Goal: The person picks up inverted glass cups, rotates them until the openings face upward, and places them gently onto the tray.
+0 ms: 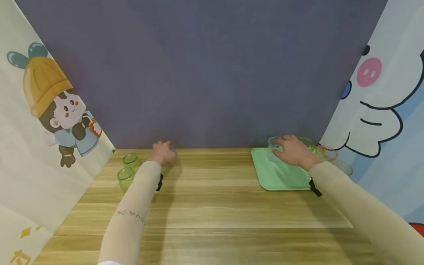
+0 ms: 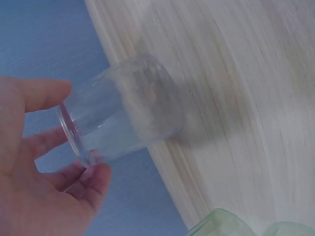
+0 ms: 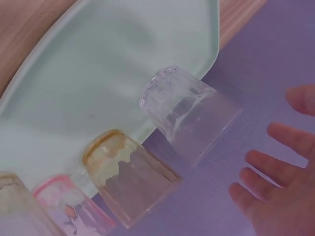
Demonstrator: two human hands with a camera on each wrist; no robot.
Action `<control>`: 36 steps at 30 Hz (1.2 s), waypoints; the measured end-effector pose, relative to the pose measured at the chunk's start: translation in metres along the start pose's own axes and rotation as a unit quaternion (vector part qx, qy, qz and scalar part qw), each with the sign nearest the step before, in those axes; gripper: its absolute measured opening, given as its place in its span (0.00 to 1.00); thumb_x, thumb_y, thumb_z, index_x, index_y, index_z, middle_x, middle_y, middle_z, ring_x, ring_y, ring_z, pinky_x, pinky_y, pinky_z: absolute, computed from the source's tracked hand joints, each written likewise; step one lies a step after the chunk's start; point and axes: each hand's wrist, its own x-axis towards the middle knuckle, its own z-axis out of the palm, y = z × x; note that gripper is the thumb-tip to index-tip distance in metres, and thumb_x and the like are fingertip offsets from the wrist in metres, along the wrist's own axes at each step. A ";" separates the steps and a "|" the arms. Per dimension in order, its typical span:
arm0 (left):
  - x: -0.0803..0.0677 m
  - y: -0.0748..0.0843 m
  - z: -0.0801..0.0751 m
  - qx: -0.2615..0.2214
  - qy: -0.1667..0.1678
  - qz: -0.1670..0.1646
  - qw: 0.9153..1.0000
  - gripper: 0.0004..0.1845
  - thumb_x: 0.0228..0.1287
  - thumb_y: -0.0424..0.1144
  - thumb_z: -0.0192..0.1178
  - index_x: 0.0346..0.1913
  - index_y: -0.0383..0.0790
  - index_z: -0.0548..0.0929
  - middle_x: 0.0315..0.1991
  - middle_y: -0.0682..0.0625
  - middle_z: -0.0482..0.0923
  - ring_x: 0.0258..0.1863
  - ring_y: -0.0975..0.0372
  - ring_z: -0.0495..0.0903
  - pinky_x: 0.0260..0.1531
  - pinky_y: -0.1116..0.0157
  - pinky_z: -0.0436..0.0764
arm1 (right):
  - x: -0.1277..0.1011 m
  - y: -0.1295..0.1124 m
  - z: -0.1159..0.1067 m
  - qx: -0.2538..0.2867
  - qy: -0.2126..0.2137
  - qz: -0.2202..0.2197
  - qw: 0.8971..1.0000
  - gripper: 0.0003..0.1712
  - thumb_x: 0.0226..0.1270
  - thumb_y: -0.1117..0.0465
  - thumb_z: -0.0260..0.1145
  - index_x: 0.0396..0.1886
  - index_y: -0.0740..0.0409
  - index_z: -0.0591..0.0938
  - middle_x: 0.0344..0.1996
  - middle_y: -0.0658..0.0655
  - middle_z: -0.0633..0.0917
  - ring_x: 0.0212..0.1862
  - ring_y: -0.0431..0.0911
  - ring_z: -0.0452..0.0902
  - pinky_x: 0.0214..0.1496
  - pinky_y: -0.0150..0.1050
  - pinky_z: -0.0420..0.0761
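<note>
Far left of head view: cartoon curtain [image 1: 46,121], child in yellow hat. Just right of it, at the table's [image 1: 212,206] left back corner, we see two green cups [image 1: 128,171], one behind the other, close together, upright.

Left-centre: our left hand [image 1: 163,151] sits at the table's back edge, right of the green cups. Head view too blurred to show what it has. Left wrist view settles it: a clear glass [image 2: 123,113] is between thumb and fingers, tilted, rim toward the palm, base toward the wood. Thumb above the rim, fingertips below; fingers only lightly curled round it. Whether the base touches the table, can't tell. Green cup edges show at lower right of that frame.

Backdrop across upper middle: plain purple-grey wall [image 1: 205,73].

Right-centre: green tray [image 1: 281,176] at table's back right. Our right hand [image 1: 293,151] is over its back edge, by another clear glass [image 3: 189,115]. Right wrist view: fingers spread, straight, holding nothing; the glass is just off the fingertips, not touching. Glasses on the tray's back edge in a row w/ it: an amber-rimmed one [image 3: 130,174], a pink-rimmed one [image 3: 69,206], one more cut off at lower left.

Far right: white cartoon curtain [image 1: 381,92] w/ pink cheek.
</note>
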 end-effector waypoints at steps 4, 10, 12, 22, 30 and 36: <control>0.001 -0.003 -0.002 -0.001 -0.002 -0.004 1.000 0.33 0.73 0.45 0.49 0.76 0.33 0.63 0.73 0.27 0.53 0.70 0.33 0.51 0.64 0.37 0.63 | -0.003 -0.004 -0.002 -0.008 -0.006 -0.004 1.000 0.28 0.77 0.52 0.59 0.67 0.68 0.76 0.63 0.75 0.74 0.65 0.73 0.66 0.64 0.70 0.66; -0.007 -0.002 -0.002 -0.018 -0.030 0.001 0.999 0.32 0.75 0.44 0.45 0.78 0.34 0.59 0.75 0.28 0.49 0.72 0.33 0.47 0.65 0.36 0.62 | -0.013 -0.012 0.004 0.007 -0.016 -0.035 0.999 0.25 0.76 0.54 0.61 0.62 0.68 0.79 0.60 0.73 0.78 0.62 0.71 0.71 0.62 0.67 0.71; -0.008 0.000 -0.001 -0.026 -0.031 0.003 0.999 0.32 0.75 0.44 0.47 0.77 0.35 0.60 0.74 0.28 0.51 0.72 0.34 0.48 0.65 0.36 0.62 | -0.015 -0.016 0.005 0.005 -0.012 -0.052 0.999 0.23 0.75 0.55 0.62 0.59 0.68 0.81 0.58 0.72 0.79 0.59 0.69 0.74 0.60 0.65 0.74; -0.016 0.001 -0.004 -0.021 -0.022 0.028 0.999 0.29 0.75 0.45 0.47 0.72 0.34 0.65 0.70 0.29 0.58 0.68 0.34 0.53 0.61 0.37 0.64 | -0.024 -0.028 0.012 -0.013 -0.019 -0.081 0.996 0.21 0.73 0.55 0.65 0.57 0.65 0.83 0.54 0.67 0.82 0.57 0.65 0.77 0.56 0.61 0.77; -0.025 0.005 -0.007 -0.018 -0.016 0.053 0.998 0.29 0.75 0.47 0.50 0.70 0.32 0.67 0.67 0.29 0.63 0.67 0.33 0.58 0.59 0.35 0.66 | -0.032 -0.039 0.016 0.008 -0.028 -0.074 0.997 0.22 0.73 0.54 0.65 0.59 0.63 0.82 0.56 0.65 0.81 0.58 0.64 0.76 0.59 0.62 0.75; -0.024 0.019 -0.009 -0.031 -0.006 0.051 0.998 0.28 0.74 0.47 0.51 0.69 0.34 0.68 0.66 0.31 0.65 0.67 0.35 0.60 0.59 0.36 0.69 | -0.015 -0.029 0.014 0.019 -0.019 -0.101 0.994 0.22 0.73 0.53 0.66 0.59 0.62 0.82 0.55 0.64 0.81 0.58 0.62 0.77 0.57 0.59 0.78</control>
